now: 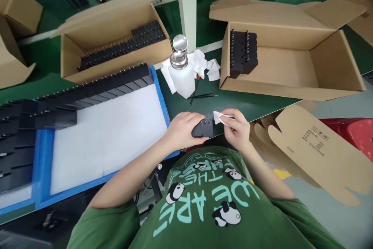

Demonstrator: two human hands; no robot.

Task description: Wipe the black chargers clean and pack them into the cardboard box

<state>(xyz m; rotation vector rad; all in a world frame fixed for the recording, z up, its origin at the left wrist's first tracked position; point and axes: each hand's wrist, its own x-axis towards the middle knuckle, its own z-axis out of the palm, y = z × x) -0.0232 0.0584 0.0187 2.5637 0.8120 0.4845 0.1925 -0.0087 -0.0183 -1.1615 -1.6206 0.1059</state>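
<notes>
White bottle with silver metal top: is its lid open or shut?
Open: the round silver lid stands raised behind the metal top of the white bottle.

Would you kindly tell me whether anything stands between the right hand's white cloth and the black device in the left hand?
Nothing visible does: the right hand holds the white cloth close beside the exposed end of the black device in the left hand.

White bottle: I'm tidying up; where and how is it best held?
Likely best around the body of the white bottle, coming from the wearer's side, above the tweezers: it stands upright, its body wider than its metal top, and the open lid is on the far side.
</notes>
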